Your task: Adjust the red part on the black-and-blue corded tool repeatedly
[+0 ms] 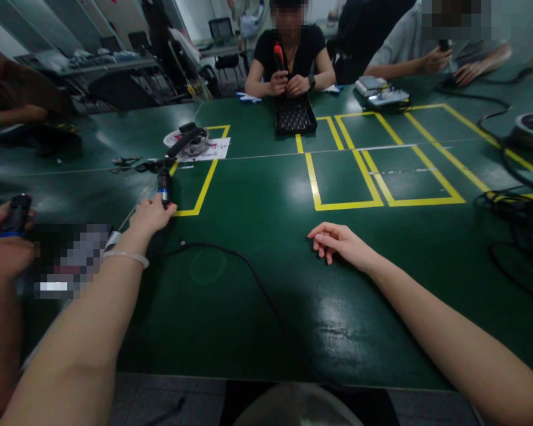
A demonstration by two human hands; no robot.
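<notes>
My left hand [151, 214] reaches forward over the green table, its fingers closed around the near end of a black cylindrical tool with a blue band [163, 183]. The tool's exact kind does not show, and my hand hides its near end. Just beyond it, a round metal part with a black bar across it [190, 142] rests by a white printed sheet [220, 148]. My right hand [335, 241] hovers low over or rests on the table, which I cannot tell. Its fingers are loosely bent and apart, with nothing in them.
A black cable [249, 263] crosses the table before me. Yellow tape [346, 206] marks rectangles. Across sits a person holding a red-tipped tool [278, 56] behind a black tray [295, 129]. Tangled cables [510, 207] lie at right. Another person's hand at left grips a black tool [16, 214].
</notes>
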